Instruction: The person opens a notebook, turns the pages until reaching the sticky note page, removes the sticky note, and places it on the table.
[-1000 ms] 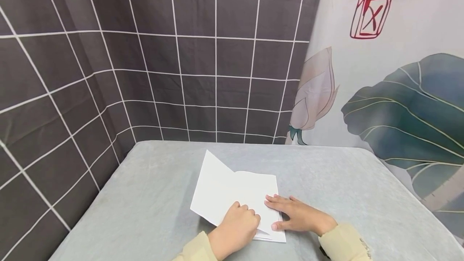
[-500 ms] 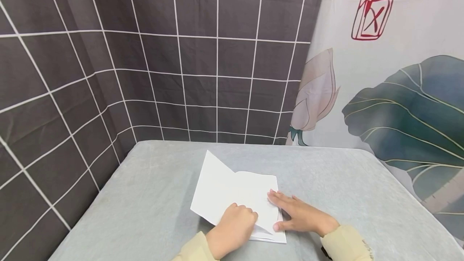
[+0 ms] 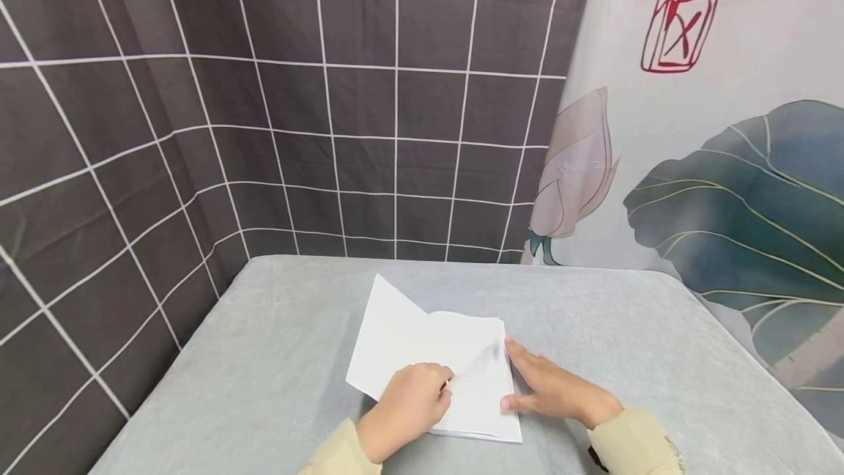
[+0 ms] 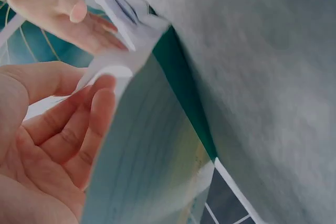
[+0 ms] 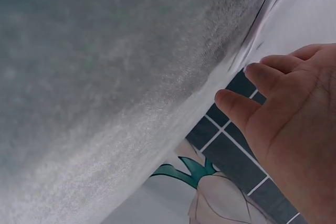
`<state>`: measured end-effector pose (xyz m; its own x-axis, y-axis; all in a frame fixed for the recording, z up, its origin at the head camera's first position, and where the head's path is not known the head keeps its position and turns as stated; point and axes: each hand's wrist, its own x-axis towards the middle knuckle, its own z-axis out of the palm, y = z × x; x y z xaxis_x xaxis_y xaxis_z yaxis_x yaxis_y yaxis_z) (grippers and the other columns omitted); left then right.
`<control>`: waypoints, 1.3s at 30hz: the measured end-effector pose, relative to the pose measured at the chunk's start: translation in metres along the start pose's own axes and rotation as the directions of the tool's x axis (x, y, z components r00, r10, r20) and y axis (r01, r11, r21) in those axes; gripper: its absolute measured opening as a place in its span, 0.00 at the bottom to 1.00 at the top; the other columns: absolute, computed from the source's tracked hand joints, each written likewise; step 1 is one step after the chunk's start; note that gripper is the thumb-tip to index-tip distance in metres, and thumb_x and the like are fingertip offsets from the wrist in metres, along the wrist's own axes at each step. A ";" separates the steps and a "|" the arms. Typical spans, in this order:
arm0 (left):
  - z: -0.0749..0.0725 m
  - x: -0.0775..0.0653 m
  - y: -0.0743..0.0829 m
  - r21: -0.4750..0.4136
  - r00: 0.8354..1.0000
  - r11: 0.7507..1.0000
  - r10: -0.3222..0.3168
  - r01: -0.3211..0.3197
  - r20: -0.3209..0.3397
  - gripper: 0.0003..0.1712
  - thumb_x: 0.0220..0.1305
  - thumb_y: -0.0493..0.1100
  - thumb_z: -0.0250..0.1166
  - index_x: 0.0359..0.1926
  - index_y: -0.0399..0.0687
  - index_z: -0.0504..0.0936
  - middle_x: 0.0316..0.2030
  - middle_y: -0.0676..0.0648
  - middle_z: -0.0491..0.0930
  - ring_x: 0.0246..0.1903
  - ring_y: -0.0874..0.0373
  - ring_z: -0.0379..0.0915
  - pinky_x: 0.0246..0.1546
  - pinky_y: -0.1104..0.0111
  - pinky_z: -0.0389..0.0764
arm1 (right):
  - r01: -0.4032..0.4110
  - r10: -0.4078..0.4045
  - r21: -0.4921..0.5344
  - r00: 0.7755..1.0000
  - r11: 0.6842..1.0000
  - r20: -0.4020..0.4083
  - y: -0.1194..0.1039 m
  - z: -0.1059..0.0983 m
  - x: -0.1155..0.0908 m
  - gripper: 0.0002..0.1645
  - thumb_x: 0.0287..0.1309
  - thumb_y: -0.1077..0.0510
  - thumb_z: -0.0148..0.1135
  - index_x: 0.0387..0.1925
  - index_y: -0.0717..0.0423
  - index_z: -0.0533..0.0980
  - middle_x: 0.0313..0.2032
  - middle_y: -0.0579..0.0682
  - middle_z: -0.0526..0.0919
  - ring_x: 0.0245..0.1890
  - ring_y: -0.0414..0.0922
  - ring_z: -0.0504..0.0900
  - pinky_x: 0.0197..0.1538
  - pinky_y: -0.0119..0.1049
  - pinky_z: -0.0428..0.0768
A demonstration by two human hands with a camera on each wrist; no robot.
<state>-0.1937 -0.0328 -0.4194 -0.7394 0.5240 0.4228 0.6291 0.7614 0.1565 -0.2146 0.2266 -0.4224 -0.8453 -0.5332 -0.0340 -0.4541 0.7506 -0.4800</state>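
Observation:
An open book [image 3: 475, 394] with white pages lies on the table, its left half raised at a slant. My left hand [image 3: 412, 398] is over the middle of the book, turning a page over to the left. The left wrist view shows thumb and index finger pinching the curled page [image 4: 105, 65], with the other fingers bent below. There, the book's blue-green cover [image 4: 147, 145] faces the camera. My right hand [image 3: 554, 387] rests along the book's right edge with straight fingers, thumb apart near the lower corner. In the right wrist view its fingertips are right at the page edges [image 5: 257, 38].
A grey cloth covers the table [image 3: 264, 358]. Behind and to the left hangs a dark curtain [image 3: 356, 108] with a white grid. A pale curtain [image 3: 613, 35] with a lotus print hangs at the back right.
My left hand has moved left and turned, drawing a page across and baring the one beneath. My right hand has slid slightly right, from on top of the page to the book's edge.

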 end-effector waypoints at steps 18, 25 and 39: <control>-0.033 0.001 -0.045 -0.490 0.943 0.833 -0.328 0.256 -0.064 0.22 0.52 0.35 0.67 0.51 0.39 0.81 0.45 0.42 0.85 0.44 0.52 0.82 0.44 0.60 0.80 | 0.048 -0.047 -0.031 0.998 0.998 0.038 0.002 0.003 0.000 0.58 0.52 0.32 0.60 0.71 0.67 0.54 0.71 0.64 0.57 0.70 0.65 0.55 0.64 0.69 0.52; -0.044 -0.001 -0.059 -0.525 0.913 0.782 -0.408 0.336 -0.024 0.24 0.51 0.35 0.69 0.52 0.36 0.80 0.42 0.39 0.85 0.40 0.48 0.82 0.40 0.59 0.80 | 0.050 -0.048 -0.044 0.998 0.998 0.039 0.001 0.004 0.001 0.58 0.51 0.32 0.60 0.71 0.66 0.54 0.71 0.63 0.56 0.70 0.64 0.56 0.65 0.68 0.51; -0.057 -0.007 -0.081 -0.486 0.871 0.761 -0.491 0.431 0.004 0.23 0.51 0.36 0.69 0.51 0.36 0.81 0.27 0.48 0.81 0.29 0.61 0.73 0.35 0.68 0.76 | 0.073 -0.071 -0.033 0.995 0.997 0.064 -0.002 0.008 0.005 0.58 0.49 0.30 0.60 0.72 0.59 0.54 0.73 0.57 0.55 0.72 0.59 0.55 0.66 0.67 0.50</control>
<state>-0.2262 -0.1197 -0.3839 -0.9540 0.0849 0.2877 0.2766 0.6196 0.7345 -0.2156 0.2200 -0.4285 -0.7914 -0.6088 -0.0560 -0.5237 0.7223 -0.4518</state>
